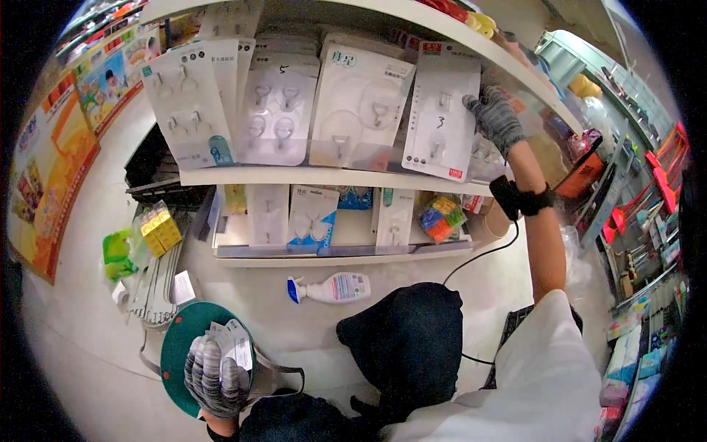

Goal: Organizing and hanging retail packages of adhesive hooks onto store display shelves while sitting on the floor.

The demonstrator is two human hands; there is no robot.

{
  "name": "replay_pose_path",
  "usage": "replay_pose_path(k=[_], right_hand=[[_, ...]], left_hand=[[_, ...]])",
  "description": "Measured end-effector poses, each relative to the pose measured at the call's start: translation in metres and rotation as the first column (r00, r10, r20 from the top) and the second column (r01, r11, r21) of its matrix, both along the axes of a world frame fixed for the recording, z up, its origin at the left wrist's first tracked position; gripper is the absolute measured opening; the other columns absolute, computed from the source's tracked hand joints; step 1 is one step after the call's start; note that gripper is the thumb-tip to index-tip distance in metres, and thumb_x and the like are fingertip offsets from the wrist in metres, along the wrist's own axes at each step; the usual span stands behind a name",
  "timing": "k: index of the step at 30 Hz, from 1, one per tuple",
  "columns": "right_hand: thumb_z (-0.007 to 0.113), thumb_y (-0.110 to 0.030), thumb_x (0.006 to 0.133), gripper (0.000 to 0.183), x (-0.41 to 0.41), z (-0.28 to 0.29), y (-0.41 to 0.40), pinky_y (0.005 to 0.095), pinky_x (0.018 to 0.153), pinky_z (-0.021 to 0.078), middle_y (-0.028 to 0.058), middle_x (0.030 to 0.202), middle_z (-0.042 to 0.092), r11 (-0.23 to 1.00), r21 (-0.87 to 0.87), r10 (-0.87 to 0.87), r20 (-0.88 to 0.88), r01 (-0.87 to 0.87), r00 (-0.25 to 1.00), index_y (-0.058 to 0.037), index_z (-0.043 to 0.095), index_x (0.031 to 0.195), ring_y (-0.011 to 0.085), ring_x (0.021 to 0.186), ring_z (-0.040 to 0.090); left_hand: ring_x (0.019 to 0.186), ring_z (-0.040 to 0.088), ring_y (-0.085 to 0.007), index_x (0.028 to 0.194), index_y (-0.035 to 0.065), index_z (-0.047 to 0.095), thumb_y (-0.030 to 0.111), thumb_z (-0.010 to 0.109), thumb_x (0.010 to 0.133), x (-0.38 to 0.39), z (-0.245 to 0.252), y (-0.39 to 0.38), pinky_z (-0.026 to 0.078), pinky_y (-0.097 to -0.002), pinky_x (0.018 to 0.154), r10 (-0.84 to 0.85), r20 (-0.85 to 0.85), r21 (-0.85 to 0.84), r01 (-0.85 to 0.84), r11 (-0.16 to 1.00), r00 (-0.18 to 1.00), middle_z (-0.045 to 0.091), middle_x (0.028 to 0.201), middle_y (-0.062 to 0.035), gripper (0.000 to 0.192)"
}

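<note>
My right hand (497, 119), in a grey knit glove, is at the right end of the upper shelf. Its thumb touches the right edge of a white wall-hook pack (442, 105), which leans in the front row and bears a handwritten mark. The other fingertips are partly hidden, so a grip is not clear. Low on the left, my gloved left hand (215, 378) holds several small white cards (237, 340) over a round green stool top (177, 342). Left of the right hand stand a clear-hook pack (359, 105), a four-hook pack (276, 110) and another hook pack (188, 105).
A white shelf lip (331, 175) runs before the packs. On the lower shelf (331, 258) are more hook packs and a bag of coloured blocks (443, 218). A spray bottle (334, 288) lies on the floor. Yellow boxes (160, 228) rest on stacked grey panels (157, 282). A cable (480, 255) hangs from my right wrist.
</note>
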State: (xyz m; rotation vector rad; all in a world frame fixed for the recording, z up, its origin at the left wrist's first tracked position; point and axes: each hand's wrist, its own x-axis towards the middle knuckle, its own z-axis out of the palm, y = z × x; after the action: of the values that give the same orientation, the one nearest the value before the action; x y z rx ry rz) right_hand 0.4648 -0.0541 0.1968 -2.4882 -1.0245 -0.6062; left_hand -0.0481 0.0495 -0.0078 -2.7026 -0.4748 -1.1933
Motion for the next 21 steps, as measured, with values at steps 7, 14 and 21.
replay_pose_path(k=[7, 14, 21], right_hand=[[0.054, -0.005, 0.075, 0.044, 0.103, -0.004, -0.001, 0.029, 0.059, 0.0459, 0.0111, 0.095, 0.054, 0.961, 0.21, 0.176, 0.036, -0.18, 0.984, 0.0012, 0.037, 0.115, 0.0182, 0.074, 0.053], [0.048, -0.017, 0.075, 0.053, 0.06, 0.02, 0.027, 0.0338, 0.087, 0.0364, 0.0227, 0.115, 0.043, 0.981, -0.11, -0.155, 0.029, 0.157, 0.988, -0.0044, 0.031, 0.123, 0.0312, 0.101, 0.044], [0.042, -0.027, 0.077, 0.051, 0.187, 0.039, 0.013, 0.0391, 0.093, 0.0301, 0.0234, 0.121, 0.036, 0.896, -0.267, -0.166, 0.54, 0.355, 0.825, -0.0073, 0.034, 0.123, 0.0367, 0.111, 0.035]], left_hand=[[0.096, 0.049, -0.0339, 0.104, 0.0067, 0.041, 0.013, 0.045, 0.078, 0.005, 0.0, -0.002, 0.043, -0.0451, 0.079, -0.003, 0.07, -0.033, 0.005, 0.999, 0.998, 0.045, 0.11, -0.0165, 0.027], [0.097, 0.049, -0.034, 0.107, 0.0074, 0.042, 0.015, 0.046, 0.078, -0.003, -0.005, 0.0, 0.041, -0.0461, 0.081, -0.01, 0.052, -0.041, 0.012, 0.999, 0.999, 0.046, 0.11, -0.0166, 0.031], [0.098, 0.049, -0.0334, 0.107, 0.0082, 0.043, 0.016, 0.047, 0.077, 0.004, -0.005, -0.002, 0.041, -0.0455, 0.081, -0.052, 0.079, -0.05, 0.056, 0.997, 0.996, 0.046, 0.11, -0.0152, 0.032]])
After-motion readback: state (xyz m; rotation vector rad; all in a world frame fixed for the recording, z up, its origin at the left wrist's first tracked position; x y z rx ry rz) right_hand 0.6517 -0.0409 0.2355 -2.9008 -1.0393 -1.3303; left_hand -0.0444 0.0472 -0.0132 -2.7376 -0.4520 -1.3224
